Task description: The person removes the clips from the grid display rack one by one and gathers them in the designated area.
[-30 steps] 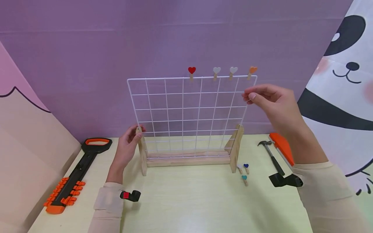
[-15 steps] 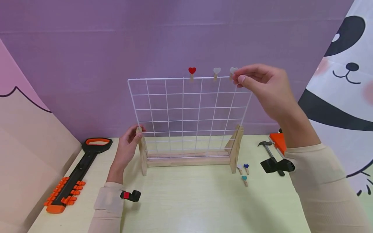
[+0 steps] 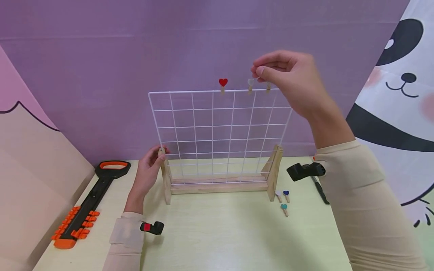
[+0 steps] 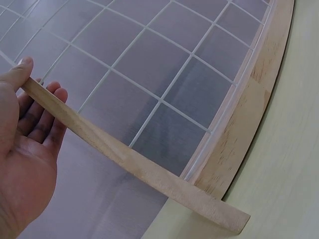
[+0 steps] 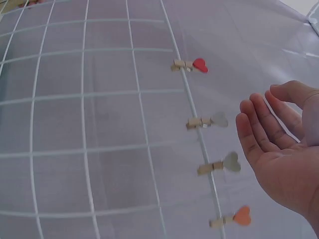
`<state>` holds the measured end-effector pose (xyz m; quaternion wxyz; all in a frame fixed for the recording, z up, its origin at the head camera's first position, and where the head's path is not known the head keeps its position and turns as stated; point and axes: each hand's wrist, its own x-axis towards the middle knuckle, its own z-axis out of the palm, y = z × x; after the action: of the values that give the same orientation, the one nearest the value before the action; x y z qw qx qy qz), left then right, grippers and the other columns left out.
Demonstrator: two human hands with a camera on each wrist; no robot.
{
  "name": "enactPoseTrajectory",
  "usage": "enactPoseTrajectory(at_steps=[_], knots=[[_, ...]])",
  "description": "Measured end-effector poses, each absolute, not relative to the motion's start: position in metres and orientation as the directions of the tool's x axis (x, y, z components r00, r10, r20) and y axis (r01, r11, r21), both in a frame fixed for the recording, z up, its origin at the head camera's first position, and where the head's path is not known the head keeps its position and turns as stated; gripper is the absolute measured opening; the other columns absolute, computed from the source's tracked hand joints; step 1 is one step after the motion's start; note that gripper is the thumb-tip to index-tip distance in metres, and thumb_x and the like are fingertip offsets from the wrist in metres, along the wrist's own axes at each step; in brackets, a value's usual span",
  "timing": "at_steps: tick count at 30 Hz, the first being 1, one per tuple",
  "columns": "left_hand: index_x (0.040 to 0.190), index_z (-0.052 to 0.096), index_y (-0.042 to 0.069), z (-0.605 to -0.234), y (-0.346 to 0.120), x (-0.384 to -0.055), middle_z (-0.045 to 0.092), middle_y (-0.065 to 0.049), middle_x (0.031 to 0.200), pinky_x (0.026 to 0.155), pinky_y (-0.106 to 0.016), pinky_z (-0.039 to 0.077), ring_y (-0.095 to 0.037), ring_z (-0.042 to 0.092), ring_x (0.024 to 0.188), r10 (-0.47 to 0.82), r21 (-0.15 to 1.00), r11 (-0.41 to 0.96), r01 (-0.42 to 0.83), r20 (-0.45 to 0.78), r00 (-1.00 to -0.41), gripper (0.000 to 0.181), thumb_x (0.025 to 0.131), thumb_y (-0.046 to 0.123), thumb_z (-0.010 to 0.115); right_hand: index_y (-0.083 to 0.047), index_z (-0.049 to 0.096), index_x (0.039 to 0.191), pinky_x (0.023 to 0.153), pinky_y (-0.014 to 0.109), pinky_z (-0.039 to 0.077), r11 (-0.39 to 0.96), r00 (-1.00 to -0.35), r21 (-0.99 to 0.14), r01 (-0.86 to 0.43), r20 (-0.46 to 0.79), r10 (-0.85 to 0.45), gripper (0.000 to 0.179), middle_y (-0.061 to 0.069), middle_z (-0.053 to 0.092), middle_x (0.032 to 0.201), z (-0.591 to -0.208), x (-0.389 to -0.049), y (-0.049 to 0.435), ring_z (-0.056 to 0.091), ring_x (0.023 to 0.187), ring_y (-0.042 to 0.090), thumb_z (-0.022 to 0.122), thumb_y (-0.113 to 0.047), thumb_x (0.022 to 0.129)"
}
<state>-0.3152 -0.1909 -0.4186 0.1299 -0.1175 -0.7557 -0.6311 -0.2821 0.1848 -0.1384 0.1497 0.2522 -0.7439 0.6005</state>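
Note:
A white wire grid (image 3: 213, 124) stands upright in a wooden stand (image 3: 220, 188). My left hand (image 3: 148, 169) pinches the top of the stand's left side post (image 4: 149, 171), thumb on one side and fingers on the other. Wooden clothespins with hearts are clipped along the grid's top bar: red (image 5: 200, 65), two white (image 5: 219, 120) (image 5: 232, 162) and orange (image 5: 242, 216). Beside the white-heart clothespins my right hand (image 3: 295, 84) is raised, fingers loosely bent and holding nothing. In the head view it hides the orange clothespin and part of the white ones.
Several small heart clothespins (image 3: 284, 207) lie on the table right of the stand. A black and orange handled tool (image 3: 93, 197) lies at the left. The right arm mostly covers a hammer (image 3: 320, 191). A purple backdrop (image 3: 101, 75) hangs behind.
My right hand has moved up and left, from the grid's right edge past its top right corner to beside the white-heart clothespins. The left hand keeps its hold on the post.

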Motion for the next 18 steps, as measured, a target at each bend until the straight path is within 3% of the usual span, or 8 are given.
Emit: enactPoseTrajectory(at_steps=[10,18], knots=[[0.145,0.053,0.009,-0.419,-0.191,-0.314,0.062,-0.01,0.137,0.102,-0.011,0.047,-0.008,0.059,0.12,0.014,0.921,0.157,0.357,0.36,-0.933,0.045,0.106,0.032,0.058,-0.002,0.075,0.112,0.092,0.018,0.055,0.209,-0.834,-0.813,-0.544,0.496,-0.243,0.023,0.005,0.077,0.105,-0.124,-0.292,0.158,0.071,0.1,0.021,0.077,-0.012,0.092],[0.147,0.05,0.003,-0.417,-0.188,-0.312,0.061,-0.013,0.138,0.103,-0.009,0.046,-0.005,0.059,0.121,0.03,0.918,0.134,0.372,0.372,-0.928,0.049,0.106,0.029,0.058,-0.005,0.074,0.118,0.097,0.019,0.053,0.363,-0.858,-0.781,-0.508,0.422,-0.292,0.028,0.0,0.076,0.106,-0.121,-0.301,0.148,0.07,0.104,0.018,0.076,-0.017,0.094]])
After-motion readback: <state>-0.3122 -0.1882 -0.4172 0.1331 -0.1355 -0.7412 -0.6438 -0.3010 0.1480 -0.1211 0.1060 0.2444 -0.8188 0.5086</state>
